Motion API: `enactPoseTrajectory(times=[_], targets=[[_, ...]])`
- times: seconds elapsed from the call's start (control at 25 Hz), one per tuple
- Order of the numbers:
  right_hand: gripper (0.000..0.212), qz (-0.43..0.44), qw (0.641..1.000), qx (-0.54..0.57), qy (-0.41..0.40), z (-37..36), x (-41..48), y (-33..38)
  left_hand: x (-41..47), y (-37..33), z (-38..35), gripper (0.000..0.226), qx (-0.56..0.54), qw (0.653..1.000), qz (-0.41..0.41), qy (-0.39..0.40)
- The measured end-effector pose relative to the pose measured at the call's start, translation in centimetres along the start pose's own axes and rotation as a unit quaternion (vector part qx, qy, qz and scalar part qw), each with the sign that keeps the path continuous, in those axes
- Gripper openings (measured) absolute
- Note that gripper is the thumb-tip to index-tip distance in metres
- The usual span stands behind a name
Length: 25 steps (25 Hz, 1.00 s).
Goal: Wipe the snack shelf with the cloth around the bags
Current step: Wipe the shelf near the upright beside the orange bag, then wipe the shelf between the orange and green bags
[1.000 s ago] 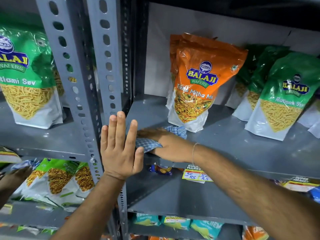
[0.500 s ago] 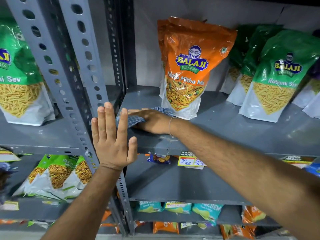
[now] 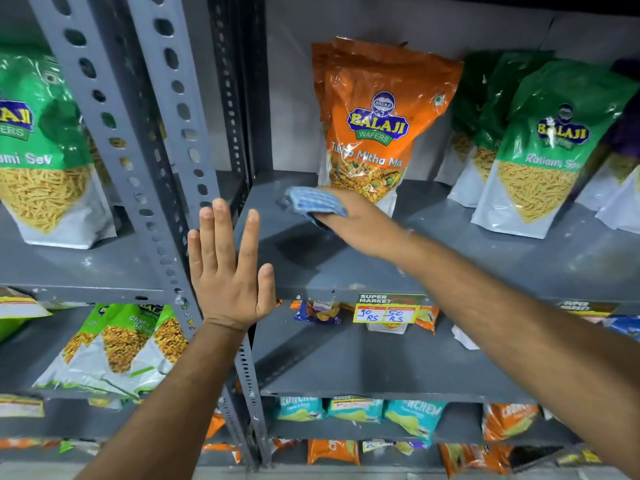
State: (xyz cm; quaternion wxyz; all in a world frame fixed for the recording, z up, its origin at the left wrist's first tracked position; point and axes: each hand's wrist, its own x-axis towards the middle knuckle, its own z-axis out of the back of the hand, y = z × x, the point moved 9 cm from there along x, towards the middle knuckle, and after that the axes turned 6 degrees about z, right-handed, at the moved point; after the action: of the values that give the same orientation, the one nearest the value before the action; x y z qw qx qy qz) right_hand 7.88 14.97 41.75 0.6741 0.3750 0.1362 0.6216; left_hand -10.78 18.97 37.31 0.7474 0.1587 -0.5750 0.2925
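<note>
Grey slotted-steel shop racking fills the view, its painted grey metal snack shelf [image 3: 433, 251] bearing an upright orange foil snack bag [image 3: 374, 126] and green foil snack bags [image 3: 540, 150] well apart, leaving bare strips to wipe. Just in front of the orange bag, the right hand [image 3: 360, 220] grips the blue checked cloth [image 3: 311, 202], bunched in its fingers. The left hand [image 3: 228, 271], fingers spread and holding nothing, is raised at the perforated grey upright [image 3: 145, 174], probably for balance
</note>
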Motion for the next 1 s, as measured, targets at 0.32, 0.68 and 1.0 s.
enactPoseTrajectory(times=[0.32,0.68,1.0], targets=[[0.056,0.092,0.963,-0.17,0.187,-10.0,0.7,-0.5,-0.1,0.0,0.1,0.07,-0.018,1.0,-0.005,0.001],[0.053,-0.024,0.996,0.057,0.064,-0.4,-12.5,0.0,0.2,0.0,-0.1,0.07,-0.003,1.0,-0.021,0.016],[0.031,-0.156,0.947,-0.009,-0.282,15.1,-11.4,-5.3,0.7,-7.1,0.2,0.066,-0.173,0.965,0.014,0.194]])
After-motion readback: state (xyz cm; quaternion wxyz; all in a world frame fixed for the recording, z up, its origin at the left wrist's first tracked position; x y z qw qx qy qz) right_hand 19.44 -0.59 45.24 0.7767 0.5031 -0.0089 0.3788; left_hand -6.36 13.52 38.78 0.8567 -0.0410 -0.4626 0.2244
